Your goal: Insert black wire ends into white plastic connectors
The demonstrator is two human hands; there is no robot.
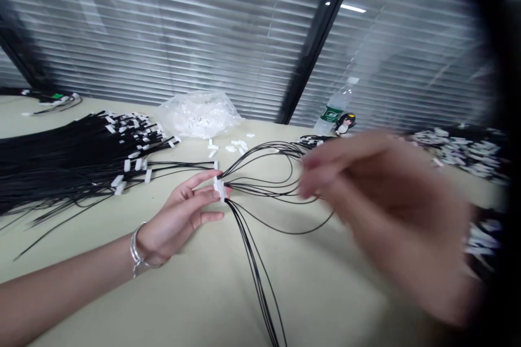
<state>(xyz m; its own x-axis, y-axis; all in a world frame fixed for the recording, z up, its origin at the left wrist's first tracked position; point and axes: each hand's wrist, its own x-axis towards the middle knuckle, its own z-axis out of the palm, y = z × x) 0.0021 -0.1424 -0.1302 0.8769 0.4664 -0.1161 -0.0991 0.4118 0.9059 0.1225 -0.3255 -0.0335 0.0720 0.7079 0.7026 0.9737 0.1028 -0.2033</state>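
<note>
My left hand [185,209] is closed, with thumb and fingers pinching a white plastic connector [220,188] over the table. Several thin black wires [260,191] leave the connector; some loop to the right and others hang down toward the front edge of the view. My right hand [378,211], smeared by motion, is close to the camera at the right. Its thumb and fingertips are pressed together beside the wire loops. Whether a wire lies in that pinch is too blurred to tell.
On the left lies a large bundle of black wires [61,157] with white connectors. A clear bag of white parts [199,114] sits at the back, loose white connectors [238,146] before it. A bottle [334,111] and penguin figure [345,124] stand near the blinds. More connector-ended wires [456,149] lie right.
</note>
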